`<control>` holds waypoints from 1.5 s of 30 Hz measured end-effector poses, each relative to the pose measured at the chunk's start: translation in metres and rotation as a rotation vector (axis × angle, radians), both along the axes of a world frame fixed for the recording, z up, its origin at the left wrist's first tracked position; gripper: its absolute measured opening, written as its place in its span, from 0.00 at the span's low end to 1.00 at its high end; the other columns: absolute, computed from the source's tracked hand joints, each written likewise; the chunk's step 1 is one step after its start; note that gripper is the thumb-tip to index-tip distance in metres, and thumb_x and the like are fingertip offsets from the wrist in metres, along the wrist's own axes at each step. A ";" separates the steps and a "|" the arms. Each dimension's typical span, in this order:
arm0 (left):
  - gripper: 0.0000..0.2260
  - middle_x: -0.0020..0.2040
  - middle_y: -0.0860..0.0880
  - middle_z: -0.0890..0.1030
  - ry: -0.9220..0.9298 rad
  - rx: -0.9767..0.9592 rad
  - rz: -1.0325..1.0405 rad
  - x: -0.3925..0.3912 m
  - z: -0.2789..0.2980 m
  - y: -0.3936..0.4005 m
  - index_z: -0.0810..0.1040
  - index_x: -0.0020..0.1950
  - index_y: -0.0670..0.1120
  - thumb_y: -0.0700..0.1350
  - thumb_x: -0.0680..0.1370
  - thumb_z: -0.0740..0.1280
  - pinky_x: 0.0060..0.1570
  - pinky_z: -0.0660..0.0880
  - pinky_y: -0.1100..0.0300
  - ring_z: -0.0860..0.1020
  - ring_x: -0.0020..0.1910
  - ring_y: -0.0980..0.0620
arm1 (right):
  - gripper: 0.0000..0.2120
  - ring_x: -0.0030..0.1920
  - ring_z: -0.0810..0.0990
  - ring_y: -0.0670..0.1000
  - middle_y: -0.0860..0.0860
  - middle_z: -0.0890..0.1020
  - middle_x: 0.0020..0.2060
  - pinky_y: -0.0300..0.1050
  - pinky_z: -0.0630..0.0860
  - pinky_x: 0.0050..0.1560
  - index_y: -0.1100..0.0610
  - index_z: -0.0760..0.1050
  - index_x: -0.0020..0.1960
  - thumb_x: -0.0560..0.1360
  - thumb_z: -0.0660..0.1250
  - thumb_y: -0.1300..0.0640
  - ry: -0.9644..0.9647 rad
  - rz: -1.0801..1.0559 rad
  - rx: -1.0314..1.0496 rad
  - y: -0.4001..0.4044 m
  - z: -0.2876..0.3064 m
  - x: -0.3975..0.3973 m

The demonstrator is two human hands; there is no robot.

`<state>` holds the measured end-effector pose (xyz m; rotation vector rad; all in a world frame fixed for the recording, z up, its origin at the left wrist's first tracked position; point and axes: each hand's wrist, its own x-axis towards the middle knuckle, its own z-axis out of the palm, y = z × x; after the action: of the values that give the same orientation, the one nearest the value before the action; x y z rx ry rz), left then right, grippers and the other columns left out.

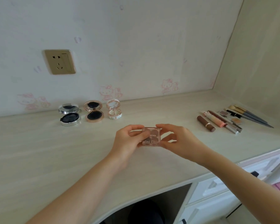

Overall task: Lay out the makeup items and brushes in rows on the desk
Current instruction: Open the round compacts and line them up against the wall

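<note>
Centrally, small clear pink palette (151, 137), white "Mini" lettering.

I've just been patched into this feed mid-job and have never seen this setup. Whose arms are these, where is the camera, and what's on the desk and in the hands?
There is no machine here: a person works with bare hands, and the single camera sits on their head, looking forward and down. The left hand and right hand together pinch a small clear eyeshadow palette just above the desk. Near the wall stands a row of three open compacts: a silver compact, a rose-gold compact and a white compact. At far right lie a brown lipstick, other tubes and small pans, and some brushes, bunched together. A wall socket is above.
</note>
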<state>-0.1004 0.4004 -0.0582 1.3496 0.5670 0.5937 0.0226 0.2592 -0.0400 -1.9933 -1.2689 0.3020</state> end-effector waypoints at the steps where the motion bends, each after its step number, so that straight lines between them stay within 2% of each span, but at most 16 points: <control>1: 0.12 0.43 0.45 0.86 0.003 -0.030 0.010 -0.008 0.000 0.005 0.80 0.52 0.43 0.39 0.70 0.75 0.40 0.80 0.58 0.85 0.43 0.46 | 0.28 0.46 0.81 0.39 0.40 0.79 0.53 0.35 0.79 0.48 0.48 0.69 0.69 0.71 0.72 0.54 0.004 0.026 -0.003 0.006 0.000 -0.006; 4: 0.12 0.45 0.43 0.85 0.026 -0.066 0.038 -0.030 -0.003 0.020 0.81 0.52 0.42 0.40 0.70 0.75 0.48 0.80 0.51 0.84 0.45 0.45 | 0.33 0.47 0.80 0.37 0.41 0.76 0.57 0.32 0.79 0.45 0.48 0.66 0.71 0.69 0.74 0.53 -0.018 0.088 -0.011 0.023 -0.002 -0.023; 9: 0.12 0.44 0.43 0.86 0.034 -0.093 0.087 -0.064 -0.006 0.036 0.81 0.52 0.40 0.39 0.70 0.75 0.40 0.80 0.57 0.85 0.43 0.45 | 0.33 0.54 0.75 0.38 0.39 0.70 0.60 0.33 0.78 0.49 0.47 0.65 0.72 0.69 0.74 0.49 -0.126 0.178 0.016 0.045 -0.008 -0.048; 12: 0.10 0.44 0.41 0.85 0.017 -0.112 0.118 -0.083 -0.008 0.043 0.81 0.51 0.39 0.40 0.72 0.74 0.42 0.80 0.56 0.84 0.43 0.45 | 0.30 0.54 0.75 0.39 0.40 0.71 0.57 0.33 0.76 0.51 0.48 0.68 0.70 0.70 0.72 0.47 -0.177 0.221 0.034 0.058 -0.010 -0.063; 14: 0.08 0.47 0.40 0.85 -0.035 -0.165 0.096 -0.096 -0.009 0.048 0.83 0.50 0.39 0.42 0.75 0.70 0.41 0.80 0.58 0.84 0.43 0.46 | 0.29 0.54 0.74 0.39 0.41 0.73 0.57 0.32 0.74 0.52 0.49 0.69 0.70 0.71 0.71 0.45 -0.184 0.231 0.040 0.066 -0.012 -0.072; 16: 0.11 0.49 0.39 0.84 -0.083 -0.232 0.064 -0.108 -0.011 0.052 0.83 0.50 0.38 0.45 0.78 0.66 0.41 0.80 0.61 0.84 0.46 0.46 | 0.28 0.54 0.73 0.38 0.42 0.75 0.57 0.30 0.72 0.53 0.50 0.69 0.70 0.72 0.69 0.44 -0.166 0.233 0.043 0.074 -0.013 -0.081; 18: 0.14 0.52 0.38 0.83 -0.126 -0.291 0.030 -0.117 -0.013 0.056 0.83 0.52 0.37 0.47 0.77 0.66 0.45 0.80 0.58 0.83 0.50 0.44 | 0.28 0.55 0.73 0.37 0.43 0.76 0.59 0.29 0.71 0.55 0.50 0.68 0.70 0.73 0.68 0.43 -0.138 0.234 0.044 0.080 -0.014 -0.090; 22: 0.17 0.56 0.37 0.81 -0.201 -0.445 -0.049 -0.127 -0.017 0.060 0.82 0.54 0.38 0.50 0.76 0.67 0.48 0.79 0.51 0.80 0.55 0.35 | 0.26 0.57 0.68 0.36 0.41 0.75 0.63 0.24 0.62 0.56 0.47 0.67 0.71 0.75 0.66 0.43 -0.131 0.240 0.039 0.087 -0.018 -0.105; 26: 0.17 0.58 0.37 0.80 -0.245 -0.516 -0.049 -0.131 -0.020 0.061 0.82 0.55 0.38 0.51 0.75 0.68 0.48 0.80 0.50 0.79 0.56 0.34 | 0.26 0.68 0.65 0.43 0.43 0.72 0.67 0.21 0.54 0.61 0.50 0.67 0.71 0.75 0.67 0.47 -0.243 0.227 0.072 0.092 -0.020 -0.115; 28: 0.18 0.55 0.38 0.81 -0.241 -0.466 -0.048 -0.132 -0.020 0.061 0.81 0.56 0.38 0.51 0.75 0.69 0.49 0.79 0.50 0.80 0.54 0.35 | 0.27 0.68 0.65 0.44 0.43 0.71 0.67 0.24 0.56 0.63 0.49 0.66 0.71 0.74 0.68 0.48 -0.290 0.241 0.097 0.094 -0.017 -0.121; 30: 0.18 0.51 0.39 0.81 -0.232 -0.411 -0.054 -0.132 -0.019 0.061 0.80 0.56 0.37 0.51 0.77 0.69 0.49 0.78 0.50 0.81 0.50 0.38 | 0.28 0.64 0.69 0.44 0.43 0.73 0.64 0.30 0.64 0.63 0.48 0.66 0.71 0.73 0.69 0.47 -0.316 0.269 0.114 0.096 -0.013 -0.126; 33: 0.18 0.50 0.38 0.80 -0.225 -0.396 -0.056 -0.132 -0.020 0.060 0.79 0.57 0.36 0.51 0.78 0.68 0.52 0.78 0.49 0.81 0.49 0.39 | 0.26 0.57 0.74 0.46 0.44 0.76 0.57 0.41 0.72 0.57 0.49 0.70 0.67 0.71 0.72 0.48 -0.286 0.270 0.121 0.099 -0.007 -0.127; 35: 0.19 0.51 0.37 0.79 -0.211 -0.390 -0.062 -0.133 -0.019 0.060 0.79 0.57 0.35 0.51 0.78 0.67 0.54 0.77 0.47 0.80 0.50 0.38 | 0.25 0.55 0.76 0.44 0.43 0.77 0.54 0.39 0.73 0.56 0.48 0.71 0.65 0.70 0.73 0.48 -0.237 0.291 0.109 0.100 -0.003 -0.124; 39: 0.18 0.50 0.40 0.82 -0.178 -0.376 -0.058 -0.134 -0.018 0.060 0.81 0.55 0.39 0.52 0.73 0.70 0.49 0.79 0.50 0.82 0.48 0.42 | 0.24 0.55 0.75 0.35 0.40 0.79 0.53 0.25 0.68 0.54 0.46 0.74 0.62 0.69 0.75 0.51 -0.109 0.329 0.098 0.101 0.001 -0.115; 42: 0.18 0.50 0.39 0.82 -0.179 -0.361 -0.073 -0.134 -0.018 0.060 0.82 0.55 0.39 0.52 0.73 0.70 0.50 0.79 0.49 0.81 0.47 0.41 | 0.23 0.56 0.74 0.33 0.38 0.80 0.55 0.27 0.70 0.56 0.44 0.74 0.64 0.71 0.73 0.50 -0.083 0.342 0.040 0.100 0.006 -0.108; 45: 0.16 0.52 0.37 0.82 -0.205 -0.402 -0.092 -0.133 -0.019 0.060 0.82 0.54 0.39 0.50 0.74 0.68 0.48 0.79 0.50 0.82 0.50 0.38 | 0.17 0.56 0.76 0.35 0.37 0.81 0.55 0.31 0.73 0.56 0.45 0.75 0.64 0.75 0.68 0.51 -0.038 0.362 0.020 0.099 0.011 -0.103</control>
<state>-0.2339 0.4607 -0.0775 0.9187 0.4264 0.5036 -0.0805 0.3579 -0.0286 -1.7520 -1.6507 0.4240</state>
